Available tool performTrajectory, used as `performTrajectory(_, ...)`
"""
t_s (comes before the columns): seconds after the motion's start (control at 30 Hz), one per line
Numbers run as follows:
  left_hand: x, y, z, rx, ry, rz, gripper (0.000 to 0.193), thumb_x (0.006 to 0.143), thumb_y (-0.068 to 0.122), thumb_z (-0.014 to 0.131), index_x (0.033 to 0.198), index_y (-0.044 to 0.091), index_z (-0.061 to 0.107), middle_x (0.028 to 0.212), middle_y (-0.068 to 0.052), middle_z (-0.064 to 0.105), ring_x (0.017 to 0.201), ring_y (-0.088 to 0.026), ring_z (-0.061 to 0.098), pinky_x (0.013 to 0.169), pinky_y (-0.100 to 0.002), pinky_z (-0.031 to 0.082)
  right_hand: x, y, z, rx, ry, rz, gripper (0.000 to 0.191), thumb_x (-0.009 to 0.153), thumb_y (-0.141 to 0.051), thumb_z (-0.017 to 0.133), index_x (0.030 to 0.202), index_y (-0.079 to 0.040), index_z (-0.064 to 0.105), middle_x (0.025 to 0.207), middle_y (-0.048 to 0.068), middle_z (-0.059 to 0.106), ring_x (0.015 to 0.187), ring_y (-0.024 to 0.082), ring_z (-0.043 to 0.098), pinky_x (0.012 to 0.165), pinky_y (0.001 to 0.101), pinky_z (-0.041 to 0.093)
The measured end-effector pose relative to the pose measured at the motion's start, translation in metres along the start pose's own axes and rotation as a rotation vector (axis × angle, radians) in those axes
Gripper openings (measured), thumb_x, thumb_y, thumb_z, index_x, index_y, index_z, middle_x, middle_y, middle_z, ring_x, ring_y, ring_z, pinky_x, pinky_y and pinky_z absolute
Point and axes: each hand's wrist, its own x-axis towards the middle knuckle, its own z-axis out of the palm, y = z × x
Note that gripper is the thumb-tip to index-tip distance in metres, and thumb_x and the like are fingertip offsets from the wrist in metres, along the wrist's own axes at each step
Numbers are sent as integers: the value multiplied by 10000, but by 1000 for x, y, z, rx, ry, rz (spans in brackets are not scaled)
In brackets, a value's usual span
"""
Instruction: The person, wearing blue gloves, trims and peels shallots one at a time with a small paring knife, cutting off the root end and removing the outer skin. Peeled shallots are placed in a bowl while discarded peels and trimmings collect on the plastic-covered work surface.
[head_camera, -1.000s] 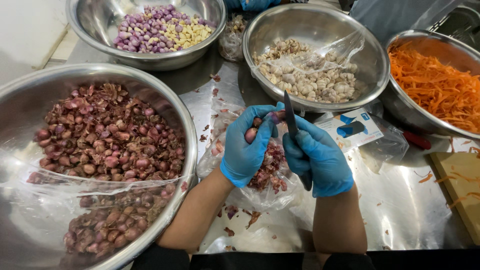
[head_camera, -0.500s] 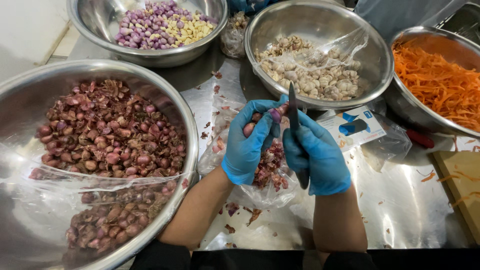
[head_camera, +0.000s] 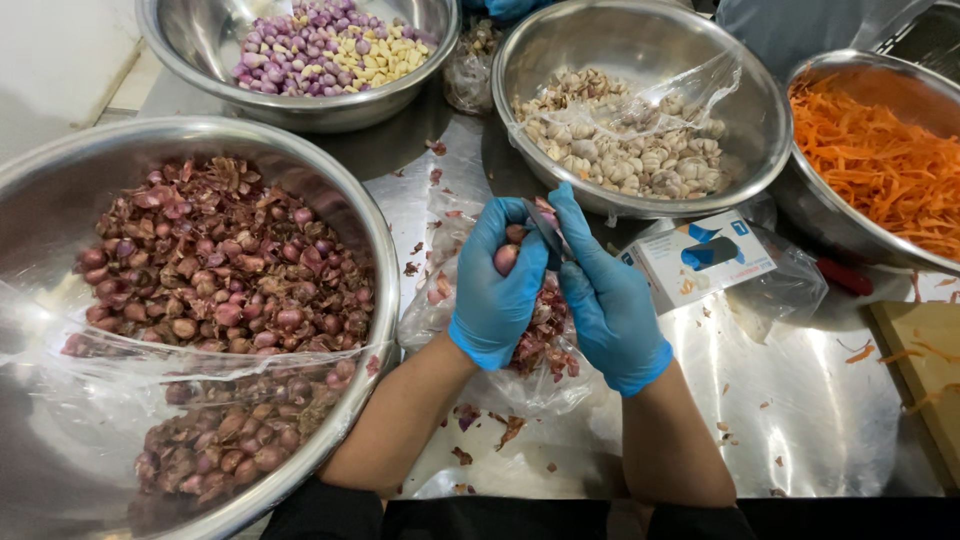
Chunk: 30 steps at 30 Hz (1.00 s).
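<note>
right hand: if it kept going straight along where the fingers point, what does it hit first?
Likely the near rim of the garlic bowl. The right hand points up-frame, gripping a small knife against the shallot. Height above the rim is unclear.

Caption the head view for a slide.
Gloved left hand holds a shallot while right hand peels it with a knife.

just right of the gloved hands, a small flat white cardboard box with blue and dark markings (head_camera: 702, 259) lies tilted on the steel table, inside a clear plastic bag (head_camera: 790, 290), tucked between the garlic bowl and carrot bowl.
</note>
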Motion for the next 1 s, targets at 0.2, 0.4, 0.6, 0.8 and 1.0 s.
performTrajectory(0.2, 0, 8, -2, 326, -1, 103, 130, 1028, 24, 572, 1157, 27, 587, 901, -44, 693, 764, -74, 650, 678, -249, 558, -2, -1, -2, -10, 24, -2, 528, 1065, -18, 474, 1584, 7, 377, 1656, 188, 426, 1501, 246, 481, 1228, 336, 364)
performTrajectory(0.4, -1, 8, -3, 343, -30, 186, 135, 1030, 16, 561, 1165, 23, 576, 928, -51, 684, 782, -89, 652, 697, -258, 556, -6, 2, -7, 10, -18, -25, 508, 1084, -66, 465, 1574, 24, 366, 1620, 217, 433, 1456, 304, 460, 1187, 359, 358)
performTrajectory(0.6, -1, 4, -3, 369, -5, 195, 119, 1044, 8, 565, 1157, 22, 599, 918, -43, 676, 813, -77, 639, 735, -251, 552, -11, 2, -9, 360, -83, 244, 581, 1109, -159, 490, 1659, -64, 328, 938, -32, 502, 761, 62, 392, 707, 200, 403)
performTrajectory(0.8, 2, 4, -5, 266, -15, 94, 130, 1031, 13, 556, 1150, 26, 606, 880, -16, 647, 781, -58, 596, 700, -234, 524, -2, 1, -9, -12, -53, -30, 504, 1084, -52, 470, 1574, 23, 380, 1610, 231, 456, 1436, 320, 483, 1174, 374, 382)
performTrajectory(1.0, 4, 2, -7, 233, -3, 63, 96, 1036, 38, 565, 1123, 24, 601, 895, -19, 663, 804, -67, 610, 721, -239, 535, -3, 2, 4, -156, 63, 70, 488, 1052, -53, 511, 1534, -7, 450, 1595, 155, 515, 1318, 215, 649, 1117, 310, 473)
